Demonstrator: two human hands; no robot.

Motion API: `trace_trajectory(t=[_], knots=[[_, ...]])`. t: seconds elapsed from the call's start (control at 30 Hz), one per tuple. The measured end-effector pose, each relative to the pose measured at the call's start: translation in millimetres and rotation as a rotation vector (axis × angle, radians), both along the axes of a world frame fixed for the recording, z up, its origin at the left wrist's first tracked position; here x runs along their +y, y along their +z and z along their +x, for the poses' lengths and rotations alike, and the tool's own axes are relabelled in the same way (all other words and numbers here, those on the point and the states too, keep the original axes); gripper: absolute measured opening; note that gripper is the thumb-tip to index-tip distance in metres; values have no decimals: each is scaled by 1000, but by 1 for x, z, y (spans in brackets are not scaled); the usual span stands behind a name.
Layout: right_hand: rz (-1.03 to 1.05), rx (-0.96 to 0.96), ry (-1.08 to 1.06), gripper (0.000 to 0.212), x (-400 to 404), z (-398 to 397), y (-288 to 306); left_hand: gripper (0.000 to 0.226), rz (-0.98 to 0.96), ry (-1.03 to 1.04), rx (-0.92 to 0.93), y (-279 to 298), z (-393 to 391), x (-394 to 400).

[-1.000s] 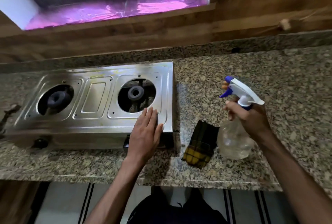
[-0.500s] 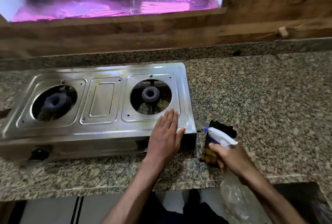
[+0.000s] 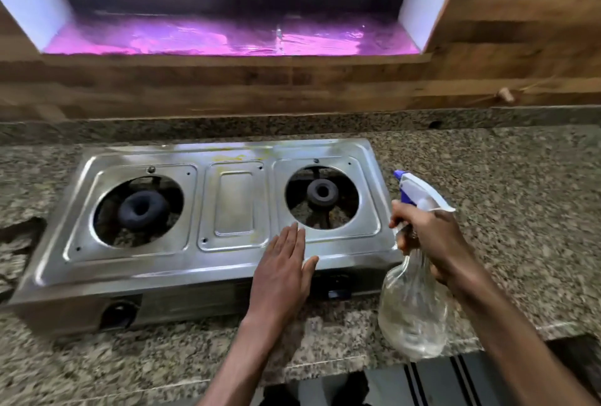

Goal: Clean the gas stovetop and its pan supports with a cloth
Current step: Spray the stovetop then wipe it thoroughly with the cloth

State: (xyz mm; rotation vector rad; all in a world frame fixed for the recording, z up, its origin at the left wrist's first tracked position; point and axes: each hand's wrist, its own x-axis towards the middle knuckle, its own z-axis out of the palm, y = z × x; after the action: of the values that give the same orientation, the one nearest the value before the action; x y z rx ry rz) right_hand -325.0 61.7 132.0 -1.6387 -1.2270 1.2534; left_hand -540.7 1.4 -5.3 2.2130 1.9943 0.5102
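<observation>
A steel two-burner gas stovetop (image 3: pixel 232 210) sits on the granite counter (image 3: pixel 507 177), with no pan supports on it. Both burners show: the left burner (image 3: pixel 143 212) and the right burner (image 3: pixel 322 193). My left hand (image 3: pixel 283 270) lies flat, fingers straight, on the stove's front edge just below the right burner. My right hand (image 3: pixel 432 236) grips the neck of a clear spray bottle (image 3: pixel 411 314) with a white and blue trigger head, held in the air at the stove's right end, nozzle pointing towards the stove. The cloth is hidden from view.
A wooden backsplash (image 3: pixel 292 86) and a window sill lined with pink foil (image 3: pixel 227 36) run behind the stove. The counter's front edge (image 3: pixel 325 366) is near my body, with a striped mat (image 3: pixel 455 379) on the floor below.
My right hand has lifted the spray bottle from below the counter edge up to the stove's right end. The dark checked cloth beside the stove is now hidden behind the bottle. My left hand stayed put.
</observation>
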Motion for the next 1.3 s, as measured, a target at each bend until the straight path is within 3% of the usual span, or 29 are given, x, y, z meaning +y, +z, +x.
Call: trace_trajectory(t=[0.3,0.53,0.63,0.8,0.9,0.93,1.07,1.17,1.23,1.3], knots=[[-79,59,343,15,-39,-85,-13,62,-27,189,15,-3,-68,-24],[-21,-141,544,39,-73,-89,-34,61,-29,210,30,-1,-71,-29],[1,-173,631,16,-77,-89,-34,62,-44,240,42,1,-72,-33],[3,-131,768,21,-81,-100,-37,61,-83,324,56,10,-80,-50],[45,-145,909,4,-82,-124,-34,63,-111,403,75,13,-100,-67],[66,-161,941,12,-83,-135,-32,64,-117,429,69,15,-109,-74],[71,-178,962,9,-88,-182,-20,72,-129,493,51,21,-140,-98],[101,-161,972,21,-89,-219,-7,80,-139,531,29,21,-166,-107],[121,-78,967,15,-86,-240,1,81,-149,533,34,20,-180,-109],[126,20,905,30,-79,-257,7,82,-164,498,30,19,-191,-109]])
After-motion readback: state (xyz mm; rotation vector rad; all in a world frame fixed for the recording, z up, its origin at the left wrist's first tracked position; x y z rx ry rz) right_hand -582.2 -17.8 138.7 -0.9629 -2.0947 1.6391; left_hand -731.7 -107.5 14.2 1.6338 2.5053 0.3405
